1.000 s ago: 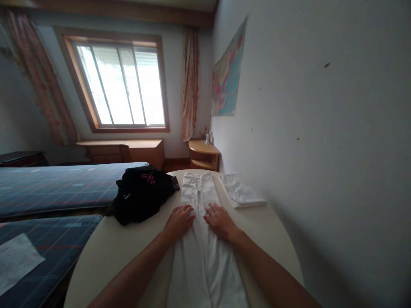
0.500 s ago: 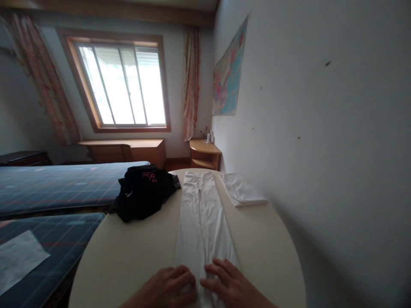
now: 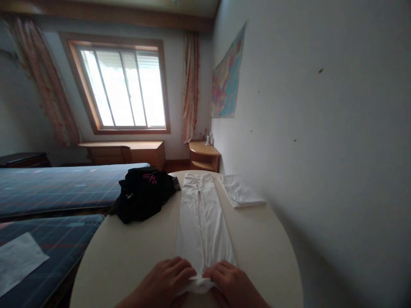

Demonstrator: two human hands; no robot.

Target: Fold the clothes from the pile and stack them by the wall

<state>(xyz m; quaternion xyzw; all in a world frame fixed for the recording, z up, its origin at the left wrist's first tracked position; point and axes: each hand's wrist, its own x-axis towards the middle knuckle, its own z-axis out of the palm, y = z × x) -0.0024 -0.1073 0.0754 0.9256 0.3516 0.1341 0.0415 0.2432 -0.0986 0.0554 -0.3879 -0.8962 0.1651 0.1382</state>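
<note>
A pair of white trousers (image 3: 207,218) lies lengthwise on the round cream table (image 3: 131,252), waistband at the far side and legs toward me. At the near end my left hand (image 3: 170,276) and my right hand (image 3: 227,280) both grip the leg ends, with fingers curled over the cloth and the near edge bunched between them. My thumbs are largely hidden under the fabric. To the right of the waistband rests a folded white garment (image 3: 242,191). A crumpled black garment (image 3: 146,196) with pink lettering sits at the table's far left.
Two blue plaid mattresses (image 3: 64,186) are left of the table, the nearer one with a sheet of paper (image 3: 21,261) on it. A white wall (image 3: 321,171) runs along the right. Beyond stand a wooden desk (image 3: 144,147) and a corner shelf (image 3: 205,149).
Both hands have gone from lying over the trouser legs to gripping their near ends. The fabric edge there is now lifted and bunched. The view has tipped slightly upward.
</note>
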